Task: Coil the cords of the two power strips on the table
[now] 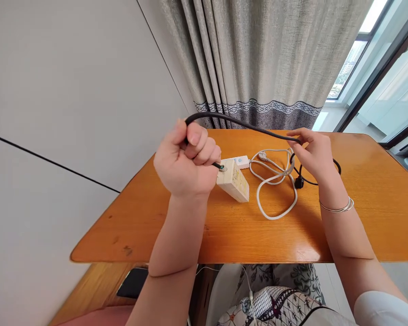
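A black cable (238, 121) runs in an arc between my two hands above the table. My left hand (190, 156) is closed in a fist around it, near a cream-coloured box (238, 184) with a yellowish label. The cable's end enters a round socket on that box. With thumb and fingers pinched together, my right hand (311, 147) grips the cable farther along. Below the right hand, the rest of the cable loops down to a black plug (299, 182) close to the tabletop.
On the wooden table (149, 217) lies a white power strip (241, 161) with a coiled white cord (275, 217) and its plug (262, 155). Behind hangs a grey curtain (265, 54); a wall (61, 81) borders the left side. A dark phone-like device (132, 283) lies below the table.
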`<act>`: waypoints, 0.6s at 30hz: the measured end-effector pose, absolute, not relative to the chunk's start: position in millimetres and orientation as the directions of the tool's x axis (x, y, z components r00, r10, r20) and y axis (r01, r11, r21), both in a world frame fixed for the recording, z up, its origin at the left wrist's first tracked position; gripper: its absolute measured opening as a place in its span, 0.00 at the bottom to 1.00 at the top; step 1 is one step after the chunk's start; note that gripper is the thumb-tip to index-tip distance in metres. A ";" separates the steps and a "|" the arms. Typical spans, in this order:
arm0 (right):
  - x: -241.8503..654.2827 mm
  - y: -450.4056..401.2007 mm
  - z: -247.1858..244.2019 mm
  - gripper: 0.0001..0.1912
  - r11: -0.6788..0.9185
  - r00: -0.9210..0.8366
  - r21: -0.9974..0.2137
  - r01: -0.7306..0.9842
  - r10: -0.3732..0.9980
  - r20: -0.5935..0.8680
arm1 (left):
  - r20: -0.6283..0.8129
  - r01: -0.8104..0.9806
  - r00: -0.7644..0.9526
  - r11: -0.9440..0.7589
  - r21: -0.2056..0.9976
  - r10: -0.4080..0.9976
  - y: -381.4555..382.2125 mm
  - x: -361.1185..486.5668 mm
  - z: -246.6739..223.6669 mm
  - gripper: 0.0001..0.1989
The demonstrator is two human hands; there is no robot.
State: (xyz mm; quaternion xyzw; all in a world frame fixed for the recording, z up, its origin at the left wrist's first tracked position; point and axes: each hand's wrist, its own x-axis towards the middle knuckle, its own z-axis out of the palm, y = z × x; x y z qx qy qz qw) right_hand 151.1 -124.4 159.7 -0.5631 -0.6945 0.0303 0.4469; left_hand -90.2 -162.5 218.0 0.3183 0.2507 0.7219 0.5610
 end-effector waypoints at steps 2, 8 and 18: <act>153.7 -124.2 162.5 0.12 0.298 0.076 -0.504 0.810 0.800 0.595 | 0.179 -0.669 -0.180 -0.254 0.699 0.967 -164.0 -88.2 215.8 0.29; 161.9 -102.8 143.8 0.14 0.079 0.094 -0.291 0.953 0.838 0.537 | 0.204 -0.692 -0.258 -0.328 0.643 0.944 -169.3 -93.3 216.8 0.28; 208.0 -85.0 134.5 0.17 -0.143 0.290 -0.324 0.935 0.835 0.467 | 0.159 -0.647 -0.548 -0.536 0.542 0.822 -159.2 -133.1 225.0 0.23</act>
